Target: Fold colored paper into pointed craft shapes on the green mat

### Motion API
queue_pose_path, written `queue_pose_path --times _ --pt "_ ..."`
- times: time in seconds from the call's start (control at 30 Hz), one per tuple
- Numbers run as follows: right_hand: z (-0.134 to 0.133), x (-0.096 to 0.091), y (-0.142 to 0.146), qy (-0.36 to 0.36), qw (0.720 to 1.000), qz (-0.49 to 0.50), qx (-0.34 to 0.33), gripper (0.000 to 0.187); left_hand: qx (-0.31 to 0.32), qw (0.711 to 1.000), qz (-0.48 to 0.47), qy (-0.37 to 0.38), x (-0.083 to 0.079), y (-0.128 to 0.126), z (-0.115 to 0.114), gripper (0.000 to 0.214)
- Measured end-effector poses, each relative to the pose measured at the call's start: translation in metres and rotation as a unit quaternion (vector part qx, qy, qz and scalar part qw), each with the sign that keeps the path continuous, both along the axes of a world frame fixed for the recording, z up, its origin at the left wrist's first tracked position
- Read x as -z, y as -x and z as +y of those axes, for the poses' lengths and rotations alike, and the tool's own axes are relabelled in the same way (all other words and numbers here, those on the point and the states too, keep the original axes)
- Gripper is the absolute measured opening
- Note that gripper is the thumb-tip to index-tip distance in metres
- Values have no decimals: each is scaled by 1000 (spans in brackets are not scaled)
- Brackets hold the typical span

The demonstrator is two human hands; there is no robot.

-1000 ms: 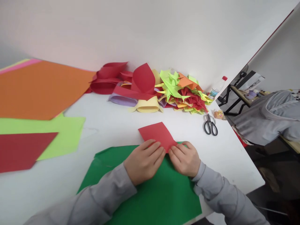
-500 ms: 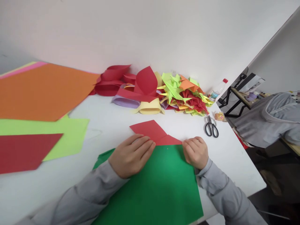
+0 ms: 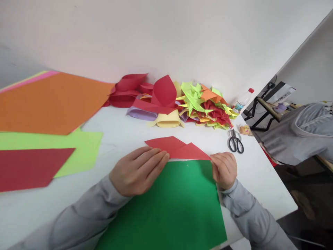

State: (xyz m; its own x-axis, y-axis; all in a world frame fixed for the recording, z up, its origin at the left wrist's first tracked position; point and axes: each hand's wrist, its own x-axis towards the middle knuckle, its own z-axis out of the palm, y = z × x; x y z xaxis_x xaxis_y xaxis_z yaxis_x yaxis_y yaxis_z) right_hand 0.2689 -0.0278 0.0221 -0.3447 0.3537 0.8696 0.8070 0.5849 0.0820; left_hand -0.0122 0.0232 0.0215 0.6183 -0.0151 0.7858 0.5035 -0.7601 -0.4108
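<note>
A folded piece of red paper (image 3: pixel 179 147) is stretched between my two hands, just beyond the top edge of a green sheet (image 3: pixel 177 208). My left hand (image 3: pixel 140 170) pinches its lower left part, with the fingers closed together over the paper. At the pointed right corner, my right hand (image 3: pixel 225 168) grips the paper between thumb and fingers. Two overlapping folded flaps with peaks show along the paper's upper side. The green sheet lies flat on the white table (image 3: pixel 260 180), partly under my left forearm.
Black-handled scissors (image 3: pixel 236 142) lie at the right beside a small packet (image 3: pixel 245 130). Folded paper shapes (image 3: pixel 205 106) and curled red paper pieces (image 3: pixel 163 92) line the wall, with a bottle (image 3: pixel 243 100) behind. Orange sheets (image 3: pixel 57 104) are at left. A person in grey (image 3: pixel 299 135) is at far right.
My hands have moved farther apart, the left one leftward and the right one rightward. The red paper now spans wider, and its right flap shows a raised peak.
</note>
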Motion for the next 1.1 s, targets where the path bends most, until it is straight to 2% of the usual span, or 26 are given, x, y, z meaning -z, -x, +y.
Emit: queue_pose_path --times 0.27,0.33,0.4,0.47,0.53,0.6,0.63,0.7,0.77,0.97,1.1 --pt "-5 -6 0 -28 999 28 -15 18 -4 1000 11 -13 -7 3 -4 23" --pt "-5 -6 -1 -12 999 43 -25 17 3 1000 3 -11 -8 4 -5 21" --pt "-3 -4 -2 34 995 91 -34 17 7 1000 -12 -2 -8 3 -7 20" --pt "-2 -3 1 79 983 162 -33 27 3 1000 -19 7 -7 0 -10 19" --pt "-1 -4 6 78 976 200 -18 48 -11 1000 -3 8 -5 -5 -13 21" --pt "-3 -5 13 51 987 150 7 58 -19 1000 11 10 -2 -10 -16 22" --pt "-4 -5 18 43 994 96 19 55 -16 1000 14 14 -1 -13 -17 23" --pt "-8 -6 26 43 998 -24 32 36 1 1000 14 24 1 -19 -19 26" --pt "-10 -5 33 43 994 -98 17 18 16 999 20 34 3 -25 -21 28" --pt "-11 0 41 51 983 -171 -45 22 36 996 5 83 11 -45 -33 34" --pt "-11 2 41 53 979 -185 -64 22 44 996 8 80 15 -48 -37 33"
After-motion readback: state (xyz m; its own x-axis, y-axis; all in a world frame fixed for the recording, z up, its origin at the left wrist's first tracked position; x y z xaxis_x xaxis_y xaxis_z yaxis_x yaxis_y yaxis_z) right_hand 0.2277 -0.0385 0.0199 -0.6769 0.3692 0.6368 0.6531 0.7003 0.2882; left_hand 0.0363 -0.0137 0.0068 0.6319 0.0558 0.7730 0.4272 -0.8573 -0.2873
